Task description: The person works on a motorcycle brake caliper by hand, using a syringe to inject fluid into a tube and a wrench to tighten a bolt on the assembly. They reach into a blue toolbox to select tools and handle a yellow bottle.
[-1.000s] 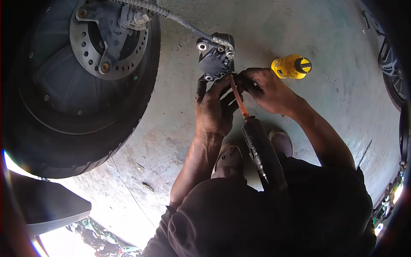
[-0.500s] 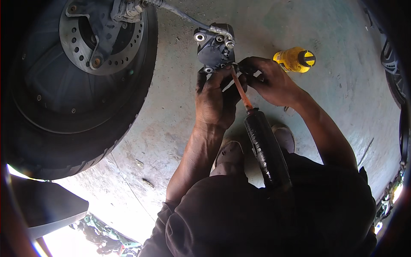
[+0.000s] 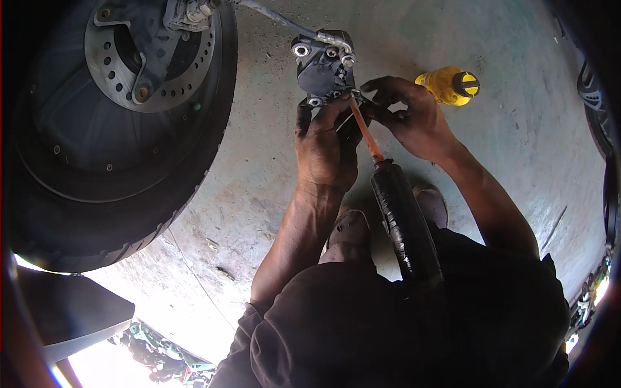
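A black brake caliper (image 3: pixel 320 71) hangs over the floor on its hose, bolt eyes facing up. My left hand (image 3: pixel 323 152) is closed on its near edge, with the thumb beside the tip of an orange translucent tube (image 3: pixel 365 136). That tube runs from the caliper's near corner down to a black, tape-wrapped cylinder (image 3: pixel 404 216) lying against my lap. My right hand (image 3: pixel 414 119) is at the same corner, thumb and fingertips bent in around a small metallic part by the tube's end. What these fingertips grip is too small and dark to make out.
A black wheel (image 3: pixel 194 174) with a drilled brake disc (image 3: pixel 103 71) fills the left side. The brake hose (image 3: pixel 275 16) crosses from there to the caliper. Right of my hands a yellow bottle (image 3: pixel 446 86) sits on the floor. My shoes (image 3: pixel 349 229) are below the hands.
The right fingers have shifted slightly at the caliper's corner, and the index finger looks more raised. The left hand and the tube keep nearly the same place.
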`<action>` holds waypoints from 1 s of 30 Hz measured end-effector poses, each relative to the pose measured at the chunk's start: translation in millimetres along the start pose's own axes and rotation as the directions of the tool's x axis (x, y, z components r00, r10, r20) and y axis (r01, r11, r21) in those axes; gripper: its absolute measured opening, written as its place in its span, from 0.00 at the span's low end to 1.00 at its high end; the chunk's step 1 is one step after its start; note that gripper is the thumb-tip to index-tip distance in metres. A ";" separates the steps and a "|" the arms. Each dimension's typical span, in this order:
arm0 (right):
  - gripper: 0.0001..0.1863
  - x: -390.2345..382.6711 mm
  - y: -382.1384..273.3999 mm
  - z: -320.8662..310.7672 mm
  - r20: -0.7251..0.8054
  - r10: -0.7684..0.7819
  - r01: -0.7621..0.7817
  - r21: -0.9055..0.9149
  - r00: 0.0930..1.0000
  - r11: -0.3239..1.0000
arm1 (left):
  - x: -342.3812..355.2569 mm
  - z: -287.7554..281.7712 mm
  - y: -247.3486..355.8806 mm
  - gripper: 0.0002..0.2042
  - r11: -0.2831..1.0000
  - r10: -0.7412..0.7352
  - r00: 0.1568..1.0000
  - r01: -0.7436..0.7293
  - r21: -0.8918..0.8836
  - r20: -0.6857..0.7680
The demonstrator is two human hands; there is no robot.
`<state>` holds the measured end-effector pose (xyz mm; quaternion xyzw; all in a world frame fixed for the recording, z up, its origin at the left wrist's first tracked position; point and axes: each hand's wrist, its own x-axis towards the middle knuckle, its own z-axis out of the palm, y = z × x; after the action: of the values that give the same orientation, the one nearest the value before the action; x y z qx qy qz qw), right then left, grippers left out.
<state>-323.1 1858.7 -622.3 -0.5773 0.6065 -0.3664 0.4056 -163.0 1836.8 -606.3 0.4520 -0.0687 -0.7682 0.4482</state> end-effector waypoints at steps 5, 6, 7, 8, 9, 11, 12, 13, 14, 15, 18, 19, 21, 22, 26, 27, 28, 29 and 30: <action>0.17 -0.9 18.0 -0.4 -0.066 0.024 -0.015 0.133 0.998 0.991 | 2.6 -4.3 -1.6 0.15 0.999 -0.010 1.000 0.011 -0.048 0.027; 0.17 -0.8 19.9 -1.5 -0.057 -0.031 0.039 0.153 0.998 0.987 | 4.2 -4.6 -2.1 0.15 0.997 -0.016 0.999 0.019 -0.068 0.047; 0.17 -0.6 20.2 -2.1 -0.050 -0.086 0.093 0.174 0.995 0.980 | 5.2 -4.5 -2.6 0.15 0.996 -0.022 0.998 0.028 -0.089 0.067; 0.17 -2.9 18.0 -3.7 -0.050 -0.085 0.092 0.172 0.995 0.981 | 5.5 -3.8 -3.4 0.15 0.996 -0.023 0.997 0.029 -0.090 0.068; 0.17 -6.3 7.8 -6.8 -0.083 -0.020 0.024 0.050 0.996 0.998 | 5.1 -2.8 -3.4 0.15 0.995 -0.009 0.997 0.016 -0.102 0.072; 0.16 -17.9 -13.9 -16.3 -0.124 0.044 -0.054 -0.073 0.991 0.996 | 6.2 -2.6 -5.2 0.15 0.993 0.001 0.997 0.008 -0.115 0.077; 0.17 -26.9 -27.4 -23.7 -0.075 0.089 -0.104 -0.239 0.993 0.965 | 6.2 -3.3 -5.9 0.13 0.996 -0.003 0.994 0.013 -0.092 0.108; 0.19 -31.4 -39.5 -29.9 -0.024 0.135 -0.134 -0.394 0.991 0.910 | 6.6 -6.3 -4.9 0.11 0.998 0.001 0.991 0.008 -0.066 0.131; 0.19 -31.9 -56.2 -44.2 -0.023 0.132 -0.130 -0.395 0.991 0.909 | 6.7 -5.0 -4.8 0.11 0.998 0.004 0.991 0.005 -0.069 0.132; 0.20 -29.2 -71.6 -57.2 0.348 0.415 -0.444 0.003 0.841 0.896 | 6.7 -6.9 -3.5 0.13 0.995 0.021 0.996 -0.013 -0.094 0.086; 0.22 -33.9 -107.9 -70.4 0.785 0.407 -0.832 0.235 0.467 0.502 | 8.5 -6.1 -4.0 0.14 0.994 0.023 0.998 -0.017 -0.108 0.051; 0.23 -34.2 -115.1 -72.0 0.812 0.393 -0.859 0.237 0.432 0.455 | 8.9 -6.0 -4.8 0.14 0.996 0.018 0.999 -0.014 -0.087 0.047; 0.23 -33.9 -128.5 -77.1 0.836 0.401 -0.891 0.204 0.374 0.405 | 10.3 -5.3 -6.2 0.15 0.996 0.016 0.999 -0.011 -0.086 0.052; 0.23 -33.5 -132.5 -79.0 0.834 0.423 -0.898 0.175 0.353 0.403 | 10.9 -5.2 -6.3 0.15 0.997 0.016 0.998 -0.012 -0.082 0.056; 0.24 -33.2 -136.5 -81.3 0.828 0.420 -0.899 0.210 0.372 0.384 | 13.1 -5.2 -4.6 0.14 0.998 0.020 0.997 -0.015 -0.066 0.077; 0.24 -33.8 -136.9 -81.2 0.809 0.449 -0.897 0.201 0.378 0.393 | 12.4 -5.7 -3.6 0.11 1.000 0.004 0.998 -0.003 -0.011 0.068; 0.24 -33.6 -137.3 -80.9 0.791 0.477 -0.895 0.192 0.383 0.402 | 11.7 -5.6 -2.0 0.08 0.999 -0.011 0.998 0.008 0.044 0.058; 0.24 -34.6 -139.3 -82.5 0.784 0.484 -0.894 0.195 0.389 0.403 | 12.2 -1.8 -2.4 0.08 0.999 -0.015 0.998 0.012 0.042 0.068; 0.24 -34.0 -140.5 -81.9 0.758 0.514 -0.883 0.170 0.401 0.438 | 12.7 -0.6 -1.4 0.08 0.999 -0.012 0.998 0.008 0.052 0.068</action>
<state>-341.2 1881.6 -458.7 -0.1839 0.4977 -0.0985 0.8419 -165.8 1828.3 -615.4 0.4371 -0.1014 -0.7834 0.4300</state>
